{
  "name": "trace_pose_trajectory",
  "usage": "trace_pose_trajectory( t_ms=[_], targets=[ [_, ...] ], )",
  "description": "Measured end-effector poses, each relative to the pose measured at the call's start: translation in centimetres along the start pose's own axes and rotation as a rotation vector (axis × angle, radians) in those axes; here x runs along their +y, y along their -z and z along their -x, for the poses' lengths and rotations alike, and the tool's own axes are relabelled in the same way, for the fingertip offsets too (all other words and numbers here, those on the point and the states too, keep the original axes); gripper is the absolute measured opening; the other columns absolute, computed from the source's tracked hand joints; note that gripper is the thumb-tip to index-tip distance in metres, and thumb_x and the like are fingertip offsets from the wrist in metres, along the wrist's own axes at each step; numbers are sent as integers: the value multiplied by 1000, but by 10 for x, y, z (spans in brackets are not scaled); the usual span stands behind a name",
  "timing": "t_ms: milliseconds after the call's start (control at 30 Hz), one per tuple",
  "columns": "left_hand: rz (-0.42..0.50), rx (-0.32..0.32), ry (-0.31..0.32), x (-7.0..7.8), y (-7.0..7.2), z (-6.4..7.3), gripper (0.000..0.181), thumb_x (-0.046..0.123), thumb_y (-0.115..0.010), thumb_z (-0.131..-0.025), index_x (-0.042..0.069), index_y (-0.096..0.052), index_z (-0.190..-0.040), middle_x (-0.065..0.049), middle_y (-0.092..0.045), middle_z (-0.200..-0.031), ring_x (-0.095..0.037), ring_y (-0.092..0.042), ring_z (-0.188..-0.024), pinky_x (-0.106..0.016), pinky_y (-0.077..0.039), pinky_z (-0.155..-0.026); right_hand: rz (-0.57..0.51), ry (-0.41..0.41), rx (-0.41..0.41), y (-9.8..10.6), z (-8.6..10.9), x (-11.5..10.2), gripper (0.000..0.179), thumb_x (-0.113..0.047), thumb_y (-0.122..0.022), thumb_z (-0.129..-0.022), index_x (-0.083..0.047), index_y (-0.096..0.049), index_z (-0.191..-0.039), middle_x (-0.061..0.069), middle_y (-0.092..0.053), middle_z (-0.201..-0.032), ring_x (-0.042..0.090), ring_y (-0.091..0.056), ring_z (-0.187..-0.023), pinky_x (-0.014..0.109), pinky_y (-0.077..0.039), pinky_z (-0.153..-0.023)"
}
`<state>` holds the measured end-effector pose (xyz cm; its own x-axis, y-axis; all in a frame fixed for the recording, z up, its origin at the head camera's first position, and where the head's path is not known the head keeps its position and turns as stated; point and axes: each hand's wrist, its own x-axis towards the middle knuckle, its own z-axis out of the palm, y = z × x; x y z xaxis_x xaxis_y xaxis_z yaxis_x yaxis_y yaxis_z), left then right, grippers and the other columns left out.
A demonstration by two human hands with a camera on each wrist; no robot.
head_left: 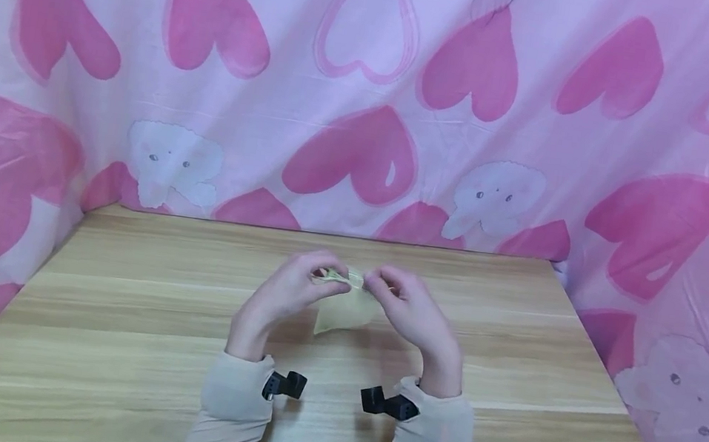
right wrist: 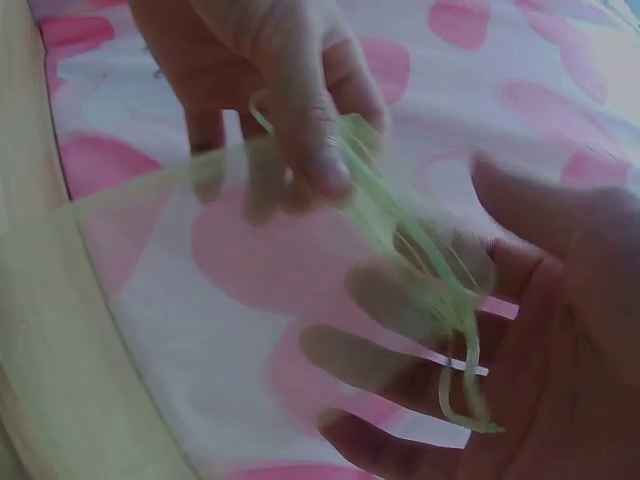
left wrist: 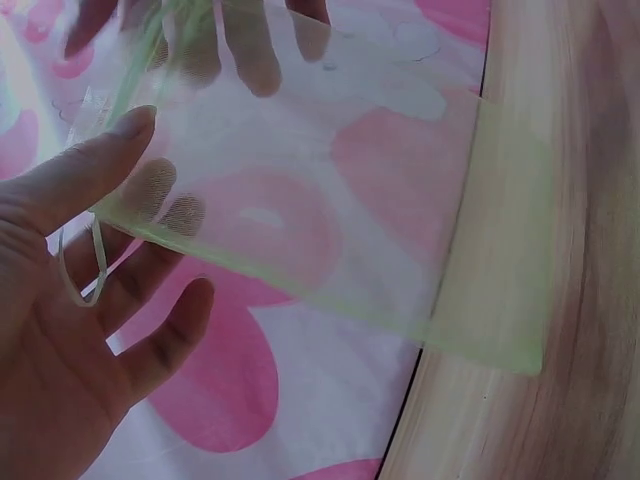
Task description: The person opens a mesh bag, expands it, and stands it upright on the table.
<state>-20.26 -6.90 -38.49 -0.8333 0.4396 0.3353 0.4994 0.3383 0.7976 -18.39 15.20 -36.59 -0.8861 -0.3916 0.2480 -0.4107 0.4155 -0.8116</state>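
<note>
A sheer pale green mesh drawstring pouch (head_left: 345, 313) hangs between the two hands, over the far middle of the table. My left hand (head_left: 289, 283) pinches its gathered mouth at the left, thumb in front and fingertips showing through the mesh in the left wrist view. At the other end of the mouth is my right hand (head_left: 413, 307). Its thumb (right wrist: 530, 210) stands apart from the extended fingers, which lie behind the mesh. A drawstring loop (right wrist: 445, 395) dangles by the right palm; a smaller cord loop (left wrist: 100, 250) hangs at the left hand. The pouch looks flat.
The wood-grain table (head_left: 130, 341) spreads beneath both arms. Pink curtain (head_left: 351, 146) with hearts and white animal figures encloses the back and sides. Black wrist cameras (head_left: 286, 384) sit at the beige sleeves (head_left: 237, 400).
</note>
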Motion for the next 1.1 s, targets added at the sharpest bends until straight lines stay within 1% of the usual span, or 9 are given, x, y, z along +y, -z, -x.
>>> trace_pose_trajectory(
  t_ms=[67,200,333,467,667,800,867,967,1100],
  targets=[
    [-8,-2,-9,0,0,-1,9,20,-75,-88,18,-72,-96,11,-67,-94,-11,-60,-90,-38,-48,-86,0,1,17,-2,-2,0,26,-24,-51,-103,-7,-69,-95,10,-65,-93,21,-56,-85,40,-48,-80],
    [-13,-2,-22,0,-1,-1,8,17,-75,-88,16,-73,-96,12,-66,-94,-10,-60,-90,-37,-48,-86,16,-20,37,-7,-5,0,20,-18,-53,-102,-9,-71,-98,8,-68,-95,17,-58,-84,38,-48,-77],
    [-17,2,-39,-1,-3,-2,12,12,-74,-87,15,-73,-99,10,-67,-97,-9,-61,-93,-38,-49,-86,2,-30,10,-10,-6,0,14,-14,-59,-98,-12,-73,-101,6,-70,-98,17,-59,-82,35,-49,-70],
    [-3,6,-27,-1,-4,-2,16,9,-72,-89,15,-72,-104,9,-68,-102,-9,-62,-100,-38,-49,-89,-24,-41,-12,-12,-6,1,13,-15,-62,-96,-11,-74,-101,6,-70,-95,20,-57,-75,33,-47,-62],
    [18,27,19,0,-5,-3,20,14,-70,-92,17,-69,-111,9,-68,-108,-14,-60,-104,-42,-48,-89,-79,-85,59,-15,-9,4,20,-18,-57,-100,-8,-73,-105,6,-70,-96,22,-64,-88,35,-50,-76],
    [8,57,50,-1,-6,-3,23,19,-70,-92,17,-67,-114,7,-67,-110,-18,-59,-107,-41,-50,-87,-70,-96,54,-16,-10,5,18,-13,-58,-99,-5,-73,-105,9,-70,-96,23,-65,-86,38,-51,-75],
    [-5,71,44,0,-6,-4,24,21,-69,-93,16,-65,-116,5,-67,-113,-20,-59,-110,-41,-50,-89,-45,-104,52,-17,-10,4,16,-12,-60,-97,-6,-73,-104,7,-71,-95,21,-65,-86,38,-51,-74],
    [-36,100,7,0,-6,-6,28,21,-68,-93,14,-64,-120,-1,-66,-117,-20,-59,-111,-41,-49,-90,-12,-116,70,-18,-11,3,14,-12,-63,-95,-6,-74,-103,3,-72,-96,17,-65,-88,37,-53,-76],
    [-83,153,-15,2,-6,-7,25,26,-66,-95,12,-65,-116,-2,-67,-112,-17,-60,-105,-41,-49,-88,29,-129,110,-20,-12,0,14,-12,-66,-93,-7,-75,-101,0,-73,-94,15,-66,-87,37,-53,-74]
  ],
)
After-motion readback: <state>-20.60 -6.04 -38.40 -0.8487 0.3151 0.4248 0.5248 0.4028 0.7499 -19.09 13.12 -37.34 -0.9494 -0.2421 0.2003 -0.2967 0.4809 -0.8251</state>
